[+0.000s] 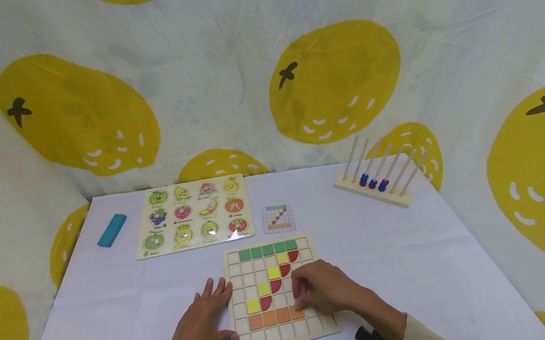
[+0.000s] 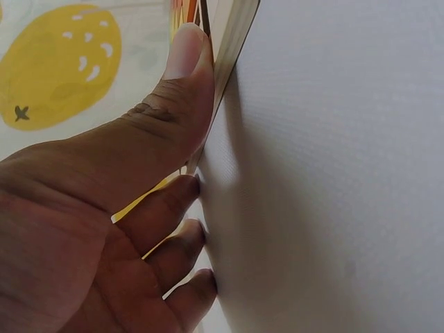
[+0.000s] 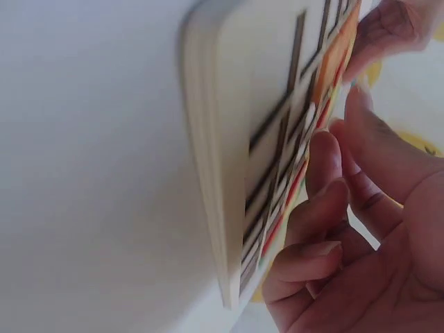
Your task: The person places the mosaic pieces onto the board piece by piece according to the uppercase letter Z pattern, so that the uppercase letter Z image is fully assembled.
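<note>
A square wooden grid board [image 1: 288, 338] lies on the table in the head view. It carries a row of green square tiles [image 1: 268, 250], a diagonal of yellow squares [image 1: 263, 289] beside red quarter-circle tiles [image 1: 266, 302], and a row of orange square tiles [image 1: 270, 318]. My left hand [image 1: 198, 327] rests spread at the board's left edge, its thumb [image 2: 186, 62] against the rim in the left wrist view. With curled fingers, my right hand [image 1: 325, 286] pinches the rightmost orange square tile [image 1: 297, 312] at its grid cell. The fingers partly hide that tile.
Behind the board lies a small pattern card [image 1: 278, 218]. A fruit puzzle board [image 1: 194, 217] is at back left, with a blue-green block [image 1: 112, 230] beside it. At back right stands a wooden peg rack [image 1: 372, 190] with several beads.
</note>
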`<state>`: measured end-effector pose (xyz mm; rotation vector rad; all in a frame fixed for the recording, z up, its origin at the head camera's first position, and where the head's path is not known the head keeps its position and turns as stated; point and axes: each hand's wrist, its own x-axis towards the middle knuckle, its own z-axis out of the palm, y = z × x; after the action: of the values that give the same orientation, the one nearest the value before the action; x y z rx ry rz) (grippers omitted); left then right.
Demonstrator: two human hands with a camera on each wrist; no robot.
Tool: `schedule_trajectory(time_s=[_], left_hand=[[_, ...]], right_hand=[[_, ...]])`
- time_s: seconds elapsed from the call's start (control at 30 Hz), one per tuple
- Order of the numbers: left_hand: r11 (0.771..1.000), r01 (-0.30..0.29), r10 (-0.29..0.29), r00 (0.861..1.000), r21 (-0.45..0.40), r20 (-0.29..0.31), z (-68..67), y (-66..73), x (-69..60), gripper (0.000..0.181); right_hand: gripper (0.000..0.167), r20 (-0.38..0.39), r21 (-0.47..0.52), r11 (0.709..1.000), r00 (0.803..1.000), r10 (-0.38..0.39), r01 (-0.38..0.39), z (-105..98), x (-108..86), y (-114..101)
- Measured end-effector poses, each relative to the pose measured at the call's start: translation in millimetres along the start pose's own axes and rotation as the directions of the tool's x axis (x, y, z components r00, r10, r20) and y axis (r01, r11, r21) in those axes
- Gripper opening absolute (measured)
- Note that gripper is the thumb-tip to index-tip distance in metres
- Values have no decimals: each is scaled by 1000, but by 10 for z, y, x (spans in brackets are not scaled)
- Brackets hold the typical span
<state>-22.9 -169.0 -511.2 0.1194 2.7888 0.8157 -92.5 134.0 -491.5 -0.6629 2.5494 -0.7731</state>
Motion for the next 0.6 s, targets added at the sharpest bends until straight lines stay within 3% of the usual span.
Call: schedule_trajectory(time_s=[0.33, 0.6], left_hand=[[1000, -12, 12, 1000, -7, 2, 5, -8, -7, 109], [1000, -12, 12, 1000, -5, 1, 5, 1, -15, 109]], right_hand=[[18, -68, 32, 995, 993, 94, -92, -315, -276, 312], [30, -118, -3, 978, 971, 208, -210, -441, -531, 537]])
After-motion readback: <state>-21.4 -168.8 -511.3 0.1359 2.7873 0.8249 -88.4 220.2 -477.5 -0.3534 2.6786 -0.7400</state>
